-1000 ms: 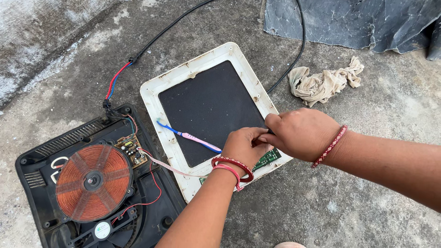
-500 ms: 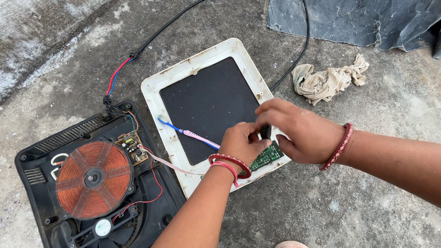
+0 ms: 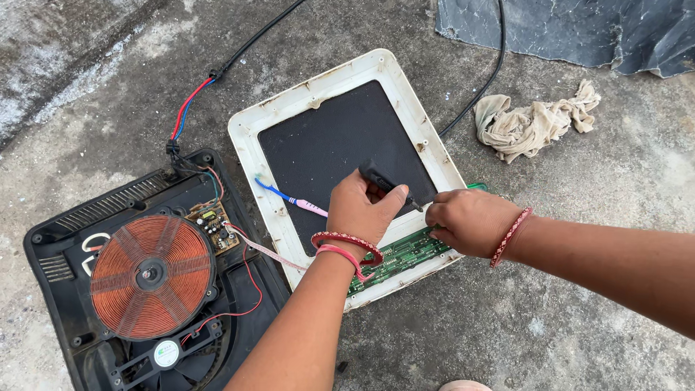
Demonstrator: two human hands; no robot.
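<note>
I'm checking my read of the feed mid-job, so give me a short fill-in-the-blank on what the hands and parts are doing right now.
1. The left hand holds a black-handled ____ over the white cover panel.
2. The right hand rests at the green ____ board on the panel's edge.
3. The copper coil sits in the ____ base housing.
4. A crumpled ____ lies on the concrete beyond the panel.

Missing words: screwdriver; circuit; black; rag

Round white label (image 3: 166, 353) on black fan hub, btm left; no pkgs, signs, screens.
</note>
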